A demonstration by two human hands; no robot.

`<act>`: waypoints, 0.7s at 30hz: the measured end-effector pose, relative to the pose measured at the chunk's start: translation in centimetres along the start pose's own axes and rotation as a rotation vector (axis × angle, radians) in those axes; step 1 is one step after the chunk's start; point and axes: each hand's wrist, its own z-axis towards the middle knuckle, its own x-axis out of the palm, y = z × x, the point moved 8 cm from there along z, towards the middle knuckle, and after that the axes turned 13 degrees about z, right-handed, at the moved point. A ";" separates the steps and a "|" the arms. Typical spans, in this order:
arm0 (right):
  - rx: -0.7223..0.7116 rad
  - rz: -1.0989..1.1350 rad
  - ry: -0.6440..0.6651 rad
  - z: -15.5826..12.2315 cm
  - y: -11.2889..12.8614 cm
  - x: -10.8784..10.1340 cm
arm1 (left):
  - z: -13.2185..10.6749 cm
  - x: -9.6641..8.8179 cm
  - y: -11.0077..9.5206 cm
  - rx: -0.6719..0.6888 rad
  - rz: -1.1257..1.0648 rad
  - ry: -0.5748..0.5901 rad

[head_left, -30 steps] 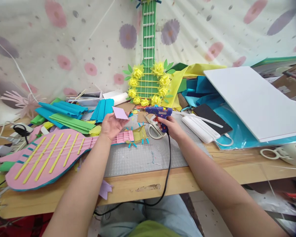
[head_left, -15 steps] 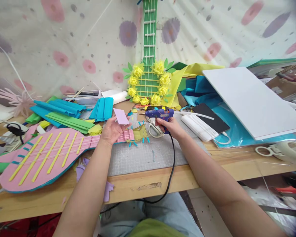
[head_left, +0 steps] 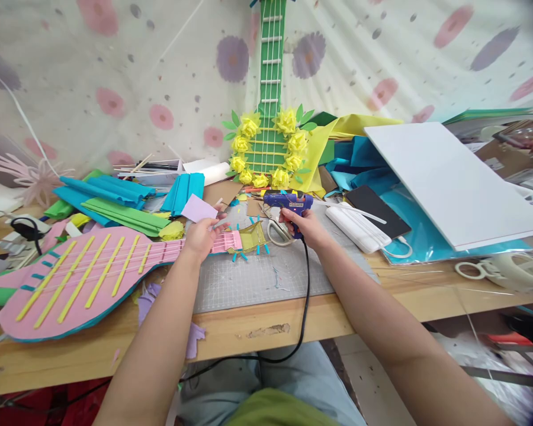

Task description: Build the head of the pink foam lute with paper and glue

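Observation:
My left hand (head_left: 203,235) pinches a small lilac piece of paper (head_left: 198,209) above the neck of a pink paper lute (head_left: 84,278). Yellow strips and thin strings run along the lute's body, and short blue pegs stick out round its olive head (head_left: 250,237). In my right hand (head_left: 304,225) is a blue hot glue gun (head_left: 288,202), its nozzle pointing left and its black cord hanging over the table edge. White-handled scissors (head_left: 279,232) lie just behind and below the glue gun, partly hidden.
A grey cutting mat (head_left: 253,290) lies on the wooden table (head_left: 266,331). Behind it stands a green paper guitar (head_left: 269,139) with yellow flowers. Folded blue paper (head_left: 184,192) is at the left; a white board (head_left: 453,183), a white power bank (head_left: 357,228) and a tape dispenser (head_left: 522,272) are at the right.
My left hand has turned and the lilac paper has swung left and lower, lying flatter. The glue gun in my right hand has barely moved.

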 end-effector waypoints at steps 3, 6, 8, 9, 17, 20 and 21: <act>0.007 -0.010 -0.026 0.1 -0.2 -0.2 | 0.0 0.0 0.1 0.039 0.054 -0.013; 0.012 -0.008 -0.059 0.1 -0.3 -0.5 | -0.1 -0.1 0.4 -0.016 0.072 0.008; 0.014 -0.004 -0.077 0.1 -0.2 -0.6 | -0.4 0.2 0.5 -0.091 0.062 0.087; 0.011 -0.003 -0.077 0.1 -0.2 -0.6 | -0.6 0.5 0.5 -0.125 0.052 0.144; 0.037 -0.108 0.104 -0.6 -0.1 1.4 | -1.7 1.8 0.8 -0.263 0.071 0.374; 0.018 -0.118 0.137 -0.7 0.2 2.4 | -1.5 1.9 0.4 -0.199 0.024 0.326; 0.012 -0.122 0.142 -0.8 0.3 2.8 | -1.4 1.9 0.1 -0.167 -0.007 0.317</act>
